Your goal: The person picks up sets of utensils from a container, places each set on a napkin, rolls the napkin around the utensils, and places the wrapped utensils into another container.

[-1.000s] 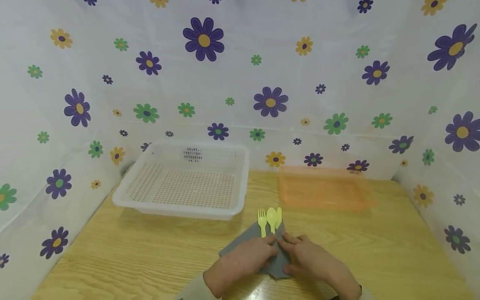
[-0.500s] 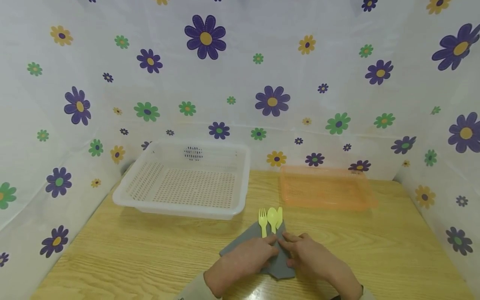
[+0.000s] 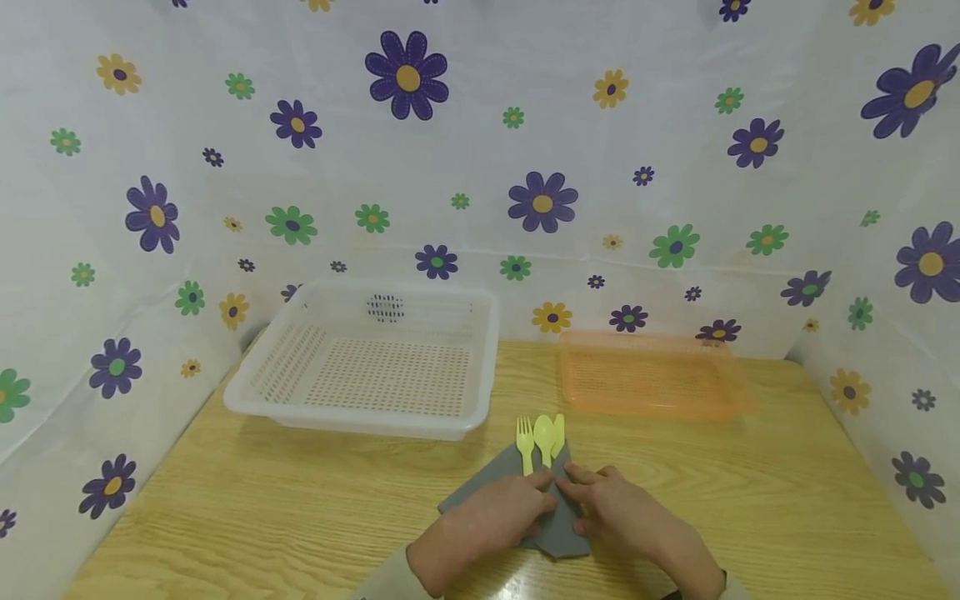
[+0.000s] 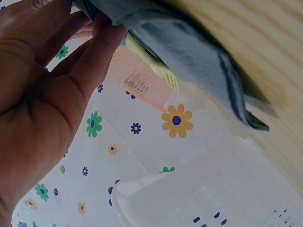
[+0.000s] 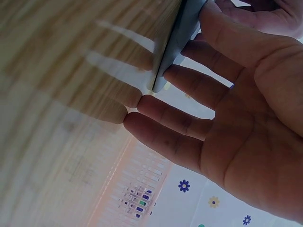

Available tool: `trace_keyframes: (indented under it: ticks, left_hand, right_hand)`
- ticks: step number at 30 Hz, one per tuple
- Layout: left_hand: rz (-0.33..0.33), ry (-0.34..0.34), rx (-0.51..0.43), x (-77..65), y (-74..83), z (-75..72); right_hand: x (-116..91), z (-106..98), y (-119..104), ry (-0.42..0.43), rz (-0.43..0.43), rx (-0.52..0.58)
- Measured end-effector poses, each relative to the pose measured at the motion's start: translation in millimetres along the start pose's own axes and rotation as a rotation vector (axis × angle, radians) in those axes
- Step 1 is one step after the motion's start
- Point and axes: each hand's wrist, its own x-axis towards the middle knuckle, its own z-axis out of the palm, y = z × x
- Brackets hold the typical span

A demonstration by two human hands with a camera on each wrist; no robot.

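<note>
A grey cloth napkin (image 3: pixel 564 533), folded to a pointed shape, lies on the table in the head view. From its top stick out a light yellow fork (image 3: pixel 524 440), spoon (image 3: pixel 544 433) and knife (image 3: pixel 558 432); their handles are hidden in the cloth. My left hand (image 3: pixel 498 508) comes over the napkin from the left, fingertips resting on it below the spoon. At the napkin's right edge, my right hand (image 3: pixel 618 512) presses with fairly straight fingers. In the right wrist view, two fingertips (image 5: pixel 135 118) touch the table and others touch the cloth (image 5: pixel 177 52).
Behind and to the left stands a white perforated basket (image 3: pixel 480 417). A shallow orange basket (image 3: pixel 652 412) is at the back right. Both sit on the wooden table (image 3: pixel 315 508). A white flowered curtain (image 3: pixel 465 150) encloses the back and sides.
Very little differs. The right thumb has drawn slightly off the napkin's lower right corner, which shows more now. The left hand and the cutlery stay in place.
</note>
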Motion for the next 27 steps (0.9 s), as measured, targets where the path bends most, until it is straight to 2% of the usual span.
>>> trace_keyframes:
  ticks: [16, 27]
  left_hand:
    - [-0.003, 0.009, 0.005, 0.1, -0.8, 2.3]
    - [0.008, 0.011, 0.031, 1.0, -0.5, 3.0]
  right_hand:
    - [-0.4, 0.7, -0.8, 0.011, 0.004, -0.016]
    - [0.7, 1.1, -0.5, -0.008, 0.029, 0.012]
